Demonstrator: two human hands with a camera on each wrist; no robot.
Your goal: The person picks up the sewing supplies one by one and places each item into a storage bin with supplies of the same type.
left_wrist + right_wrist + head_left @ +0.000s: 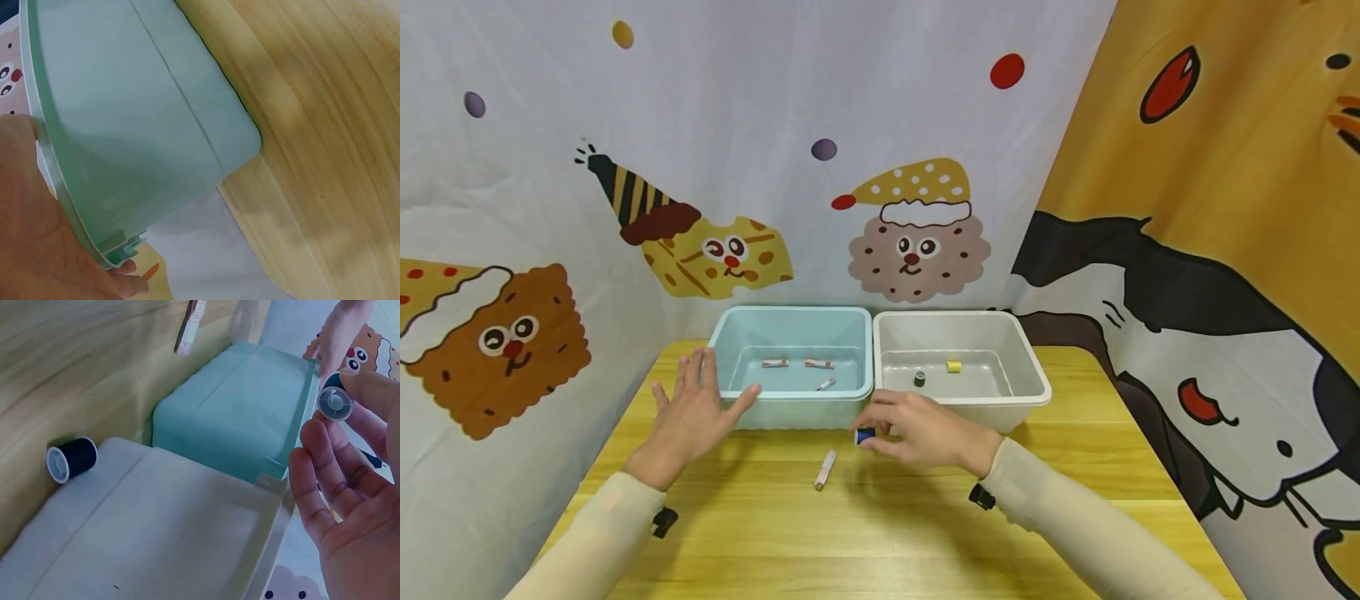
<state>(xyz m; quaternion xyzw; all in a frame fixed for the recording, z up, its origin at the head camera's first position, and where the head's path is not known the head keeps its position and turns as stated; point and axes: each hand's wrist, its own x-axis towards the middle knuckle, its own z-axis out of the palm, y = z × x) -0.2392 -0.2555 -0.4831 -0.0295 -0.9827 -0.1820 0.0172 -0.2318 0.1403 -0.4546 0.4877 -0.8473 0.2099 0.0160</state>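
Holds a dark blue thread spool clamped in the right hand, pinched between thumb and fingertips above the surface. Has it in front of the near walls of two bins, close to their join, at a height hard to judge. Aligns its axis roughly left to right in the head view. Finds the white bin just beyond this grip and to the right, the light blue bin just beyond and to the left; by judgement, makes the near rims the barrier between spool and either interior.

Shows a black spool on its side on the surface, close by the white bin's base, nearer to the right hand. Has a slim printed piece, perhaps a nail clipper, lying left of the right grip and nearer to it than to the left, long axis slanting away and slightly rightward.

Rests the left hand at the light blue bin's near left corner, fingers straight, thumb spread apart. Includes a yellow spool and a dark grey spool inside the white bin.
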